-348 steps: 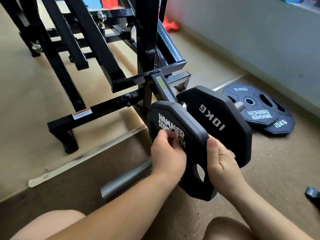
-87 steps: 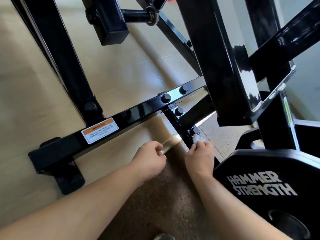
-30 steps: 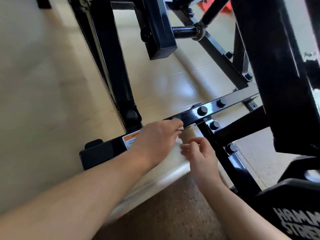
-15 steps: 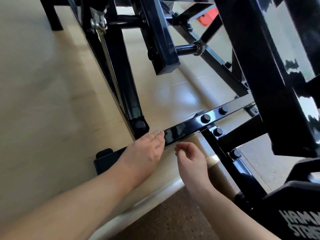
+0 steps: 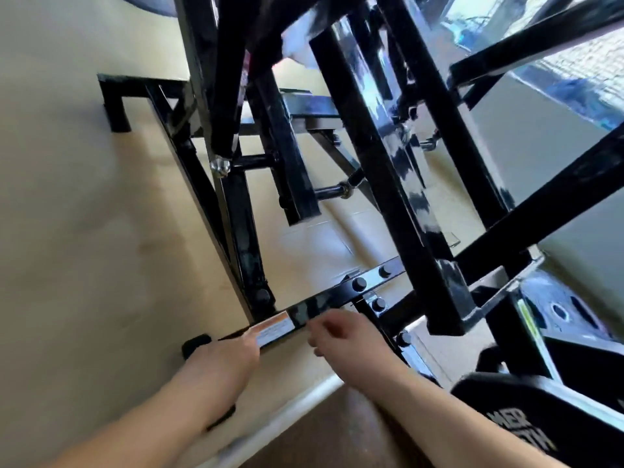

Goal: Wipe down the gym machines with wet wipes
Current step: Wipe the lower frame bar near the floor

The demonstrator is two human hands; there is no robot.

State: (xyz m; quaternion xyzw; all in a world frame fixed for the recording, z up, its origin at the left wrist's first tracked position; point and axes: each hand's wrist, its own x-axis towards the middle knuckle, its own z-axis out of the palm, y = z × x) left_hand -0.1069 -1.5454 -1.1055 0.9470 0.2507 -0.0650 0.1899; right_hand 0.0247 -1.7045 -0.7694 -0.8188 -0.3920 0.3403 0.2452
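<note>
While the left hand (image 5: 224,358) rests on the low cross bar (image 5: 320,302) of the black gym machine (image 5: 381,170), its fingers lie stretched and flat. Their tips touch the left edge of the orange and white warning label (image 5: 274,329); whether a wipe is under the palm, I cannot tell. The right hand (image 5: 344,336) hovers just beside the same bar, right of the label, with fingers loosely curled. It is blurred, so I cannot tell if they pinch something. The bar runs low over the beige floor (image 5: 67,231), and round bolt heads (image 5: 359,284) sit on it further right. A black weight plate (image 5: 526,423) with white letters is near the right forearm.
</note>
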